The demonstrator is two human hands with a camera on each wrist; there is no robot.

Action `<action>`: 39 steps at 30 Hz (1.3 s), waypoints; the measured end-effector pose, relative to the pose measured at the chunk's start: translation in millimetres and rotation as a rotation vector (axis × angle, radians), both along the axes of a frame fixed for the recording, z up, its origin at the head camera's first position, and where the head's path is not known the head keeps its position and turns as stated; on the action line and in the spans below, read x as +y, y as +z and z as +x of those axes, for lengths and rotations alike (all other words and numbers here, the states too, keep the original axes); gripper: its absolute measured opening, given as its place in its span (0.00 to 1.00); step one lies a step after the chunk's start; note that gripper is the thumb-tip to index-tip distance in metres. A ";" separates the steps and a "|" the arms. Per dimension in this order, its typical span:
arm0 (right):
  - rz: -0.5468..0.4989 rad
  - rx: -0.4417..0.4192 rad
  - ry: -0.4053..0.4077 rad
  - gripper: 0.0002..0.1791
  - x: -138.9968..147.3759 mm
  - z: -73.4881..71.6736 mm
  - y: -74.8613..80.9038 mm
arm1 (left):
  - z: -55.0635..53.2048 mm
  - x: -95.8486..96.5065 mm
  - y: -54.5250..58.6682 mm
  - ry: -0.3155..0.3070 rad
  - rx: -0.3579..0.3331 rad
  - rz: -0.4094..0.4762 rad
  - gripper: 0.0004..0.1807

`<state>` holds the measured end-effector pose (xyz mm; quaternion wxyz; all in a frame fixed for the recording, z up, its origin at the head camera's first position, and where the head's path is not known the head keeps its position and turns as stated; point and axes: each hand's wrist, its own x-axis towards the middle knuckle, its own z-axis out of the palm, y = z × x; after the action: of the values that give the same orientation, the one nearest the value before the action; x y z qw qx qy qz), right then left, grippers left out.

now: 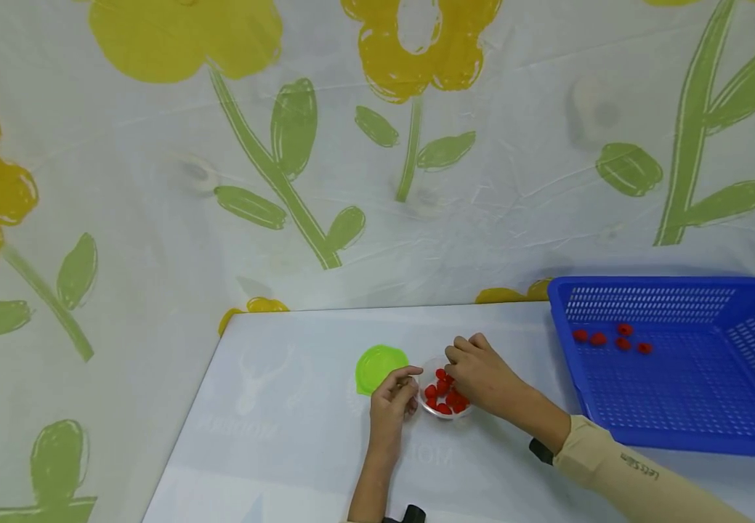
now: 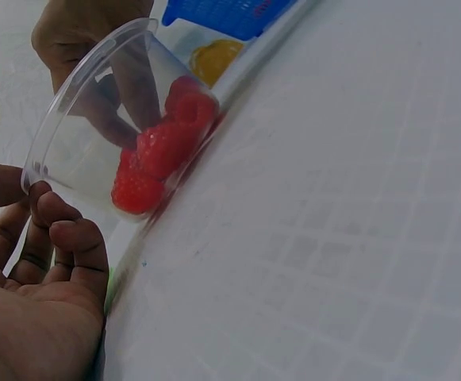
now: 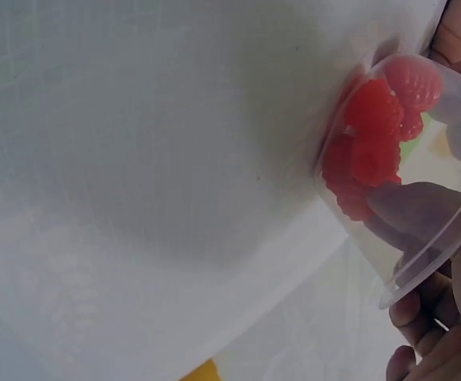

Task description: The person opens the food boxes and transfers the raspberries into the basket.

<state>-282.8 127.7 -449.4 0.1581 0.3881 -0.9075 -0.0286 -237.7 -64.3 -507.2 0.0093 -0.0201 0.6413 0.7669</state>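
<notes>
Raspberries (image 2: pixel 167 147) in cup (image 2: pixel 79 163) — fingers (image 1: pixel 458 356) inside, green lid (image 1: pixel 377 367) beside, basket (image 1: pixel 678 392) right

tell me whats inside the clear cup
Red raspberry-like berries lie heaped in the bottom of the clear cup, and part of the right hand is inside too. That hand and the upper berries cover some of the heap, so a full count isn't possible.

The right forearm (image 1: pixel 543 418) is covered by a long, pale beige fabric sleeve (image 1: pixel 639 485) — printed with small dark lettering (image 1: pixel 639 466), apparently "LetsSlim". A small, blocky black device (image 1: pixel 540 451) is worn near its cuff; on the left wrist (image 1: pixel 369 497), a rounded black device (image 1: pixel 413 514) is worn — partly cropped.
</notes>
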 end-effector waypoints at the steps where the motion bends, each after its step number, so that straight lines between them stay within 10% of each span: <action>1: 0.003 0.010 0.002 0.08 -0.2 0.2 -0.4 | -0.1 0.0 -0.3 0.000 0.000 -0.001 0.10; 23: 0.018 0.001 -0.030 0.08 -3.0 1.4 6.3 | 0.6 -1.0 -0.9 -0.023 0.009 -0.026 0.11; 39: -0.272 -0.139 -0.056 0.10 45.0 20.2 63.7 | 0.5 0.8 -1.3 -0.008 -0.012 -0.053 0.11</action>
<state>-262.6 172.6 -385.7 0.1452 0.3389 -0.9222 0.1169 -237.2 -63.5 -508.5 0.0154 -0.0223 0.6614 0.7495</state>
